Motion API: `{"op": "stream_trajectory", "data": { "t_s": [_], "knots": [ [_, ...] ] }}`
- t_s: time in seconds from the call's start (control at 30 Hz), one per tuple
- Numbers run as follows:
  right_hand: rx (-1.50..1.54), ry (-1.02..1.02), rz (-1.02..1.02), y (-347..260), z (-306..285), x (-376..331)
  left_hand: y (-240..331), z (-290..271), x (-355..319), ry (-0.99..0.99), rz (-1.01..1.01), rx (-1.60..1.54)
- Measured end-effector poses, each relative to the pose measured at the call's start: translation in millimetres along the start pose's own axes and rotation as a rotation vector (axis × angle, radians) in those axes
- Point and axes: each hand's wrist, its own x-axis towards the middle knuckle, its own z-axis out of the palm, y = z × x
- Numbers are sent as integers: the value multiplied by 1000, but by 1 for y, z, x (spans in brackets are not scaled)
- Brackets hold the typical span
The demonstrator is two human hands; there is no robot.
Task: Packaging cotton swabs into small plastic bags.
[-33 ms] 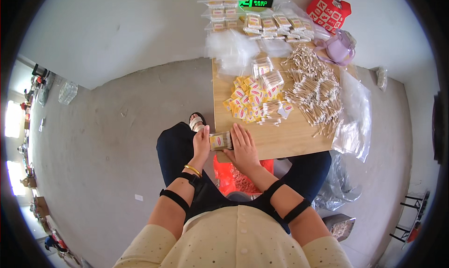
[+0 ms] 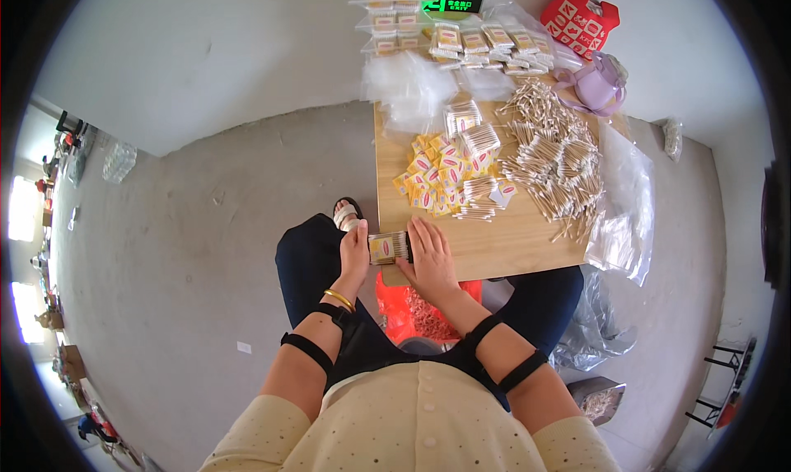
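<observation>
At the table's near left corner, my left hand (image 2: 355,253) is closed on one end of a pack of cotton swabs (image 2: 387,248) with a yellow and white card. My right hand (image 2: 429,256) lies with fingers stretched out at the pack's other end, its thumb close to the pack. A narrow dark strip shows between the pack and the right fingers; I cannot tell what it is. Beyond the hands lie a pile of yellow printed cards (image 2: 435,173) and some loose swabs (image 2: 475,213). Two filled swab packs (image 2: 479,139) rest behind the cards.
A large heap of loose cotton swabs (image 2: 560,163) covers the right of the wooden table (image 2: 494,253). Clear plastic bags (image 2: 408,89), stacked finished packs (image 2: 494,42), a purple jug (image 2: 595,84) and a red bag (image 2: 579,18) stand behind. Below the table edge is a red plastic bag (image 2: 397,311).
</observation>
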Motion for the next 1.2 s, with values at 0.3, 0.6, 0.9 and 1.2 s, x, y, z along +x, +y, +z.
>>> {"op": "stream_trajectory", "data": {
  "t_s": [0.3, 0.6, 0.9, 1.2],
  "knots": [
    [47, -40, -36, -2, -16, 18, 2, 7, -4, 16, 49, -208],
    [199, 30, 114, -4, -11, 39, -5, 3, -4, -25, 37, -168],
    [328, 60, 160, 7, 4, 49, -2, 3, -6, -13, 103, -162],
    [306, 58, 161, 11, 2, 50, 30, -7, -20, -99, 110, -191]
  ]
}}
